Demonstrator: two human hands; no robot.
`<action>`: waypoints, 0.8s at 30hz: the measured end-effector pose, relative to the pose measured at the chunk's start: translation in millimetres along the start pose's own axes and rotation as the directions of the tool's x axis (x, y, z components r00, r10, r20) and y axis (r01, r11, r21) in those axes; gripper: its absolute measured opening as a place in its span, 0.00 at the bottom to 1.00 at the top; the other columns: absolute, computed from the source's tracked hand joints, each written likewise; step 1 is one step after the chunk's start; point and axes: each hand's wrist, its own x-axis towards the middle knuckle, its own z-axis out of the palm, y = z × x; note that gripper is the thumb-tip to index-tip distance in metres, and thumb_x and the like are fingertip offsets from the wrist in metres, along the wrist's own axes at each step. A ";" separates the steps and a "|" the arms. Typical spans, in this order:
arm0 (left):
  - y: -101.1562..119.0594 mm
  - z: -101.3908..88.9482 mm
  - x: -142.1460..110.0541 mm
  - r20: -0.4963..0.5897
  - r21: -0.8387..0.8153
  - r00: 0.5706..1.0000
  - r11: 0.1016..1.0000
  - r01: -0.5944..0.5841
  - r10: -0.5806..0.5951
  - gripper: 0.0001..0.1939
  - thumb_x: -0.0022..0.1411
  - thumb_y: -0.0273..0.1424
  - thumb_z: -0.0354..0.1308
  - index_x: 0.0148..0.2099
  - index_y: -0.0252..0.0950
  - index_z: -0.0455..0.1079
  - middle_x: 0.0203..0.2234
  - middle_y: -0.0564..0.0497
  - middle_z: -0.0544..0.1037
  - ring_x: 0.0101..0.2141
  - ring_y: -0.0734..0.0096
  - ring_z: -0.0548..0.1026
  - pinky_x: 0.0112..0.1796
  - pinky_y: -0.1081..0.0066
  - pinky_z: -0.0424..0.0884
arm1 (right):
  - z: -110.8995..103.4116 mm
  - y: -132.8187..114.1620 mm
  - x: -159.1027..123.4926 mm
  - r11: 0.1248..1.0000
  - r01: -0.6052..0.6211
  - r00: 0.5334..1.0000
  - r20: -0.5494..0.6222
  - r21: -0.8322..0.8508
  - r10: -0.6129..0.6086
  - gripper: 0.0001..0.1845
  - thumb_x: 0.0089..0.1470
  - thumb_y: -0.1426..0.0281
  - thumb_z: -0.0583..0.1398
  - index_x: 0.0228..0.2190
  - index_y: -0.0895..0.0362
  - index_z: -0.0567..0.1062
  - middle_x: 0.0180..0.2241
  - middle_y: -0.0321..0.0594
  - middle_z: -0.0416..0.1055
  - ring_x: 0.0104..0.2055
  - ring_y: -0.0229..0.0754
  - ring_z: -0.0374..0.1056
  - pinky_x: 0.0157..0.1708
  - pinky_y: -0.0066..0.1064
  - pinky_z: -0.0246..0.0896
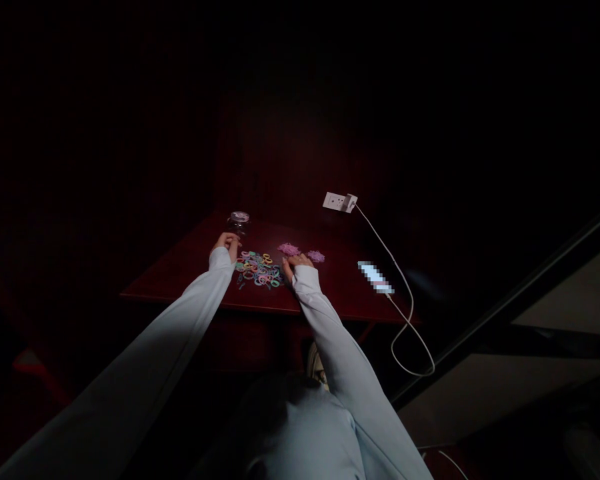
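Observation:
Many small pastel hair ties [261, 272], mostly loose rings, lie in a mixed heap on a dark red table. At the heap's upper left is my left hand [225, 243], just in front of a clear lidded jar [239, 225]; its fingers are bent and drawn together, and anything between them is too small to make out. My right hand [296, 261] rests low at the heap's right side, thumb apart from the fingers, with nothing visible in it. Beyond its fingers sit a pink pile [289, 249] and a purple pile [317, 256] of similar small ties.
A phone [375, 277] with a blurred screen lies at the right of the table [175, 280]. Its white cable [411, 300] loops over the right edge and runs up to a charger in a wall socket [336, 201]. The surroundings are very dark.

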 end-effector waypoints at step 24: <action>-15.0 -15.8 -0.5 0.253 0.201 0.964 0.971 -0.131 0.078 0.02 0.45 0.31 0.59 0.24 0.41 0.73 0.31 0.49 0.79 0.36 0.61 0.75 0.44 0.65 0.74 | -4.8 -33.1 -9.5 0.986 0.115 0.989 0.079 0.124 -0.125 0.15 0.72 0.60 0.57 0.41 0.50 0.83 0.45 0.38 0.77 0.50 0.43 0.64 0.52 0.32 0.63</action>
